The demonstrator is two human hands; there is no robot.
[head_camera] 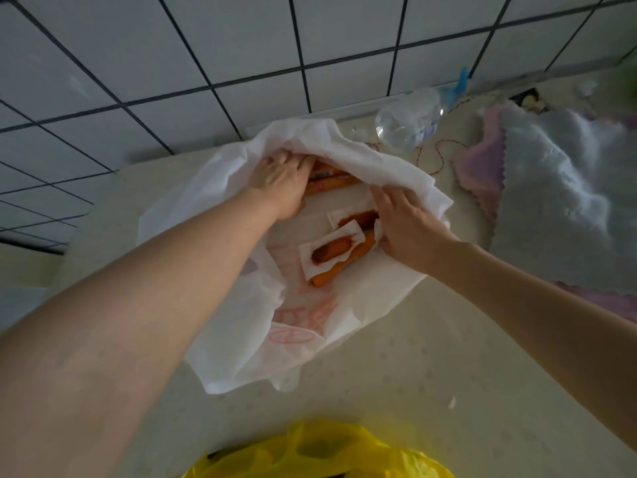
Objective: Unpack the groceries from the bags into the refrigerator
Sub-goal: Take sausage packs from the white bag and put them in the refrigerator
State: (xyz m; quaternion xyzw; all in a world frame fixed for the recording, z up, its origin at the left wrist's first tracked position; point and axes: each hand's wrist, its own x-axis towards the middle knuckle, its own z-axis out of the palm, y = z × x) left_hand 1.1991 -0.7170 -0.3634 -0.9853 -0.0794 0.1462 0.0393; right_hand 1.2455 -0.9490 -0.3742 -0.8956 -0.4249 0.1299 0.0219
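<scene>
Around the white bag (241,305) the pale bench (431,391) is carrying several other things: a clear plastic bottle (408,122) is lying on its side near the tiled wall (172,63), a heap of white and lilac cloths (551,174) is sitting to the right, and a yellow bag (320,453) is showing at the near edge. The white bag's upper flap is folding over its mouth and hiding part of the contents.

Inside the bag, orange sausage-like packets (339,260) are lying with their long axes running from lower left to upper right, some of them sealed in white-edged wrappers with a clear window. Farther in, an orange packet with printing (327,179) is lying across the bag, pointing roughly left to right, half under the flap.

The left hand (282,181) is reaching into the bag's mouth, its fingers (296,163) curling down onto the end of the printed packet; whether they are actually gripping it I cannot tell, since the fingertips are hidden. The right hand (406,225) is pressing on the bag's right edge, its fingers bending over the white material beside the wrapped packets.
</scene>
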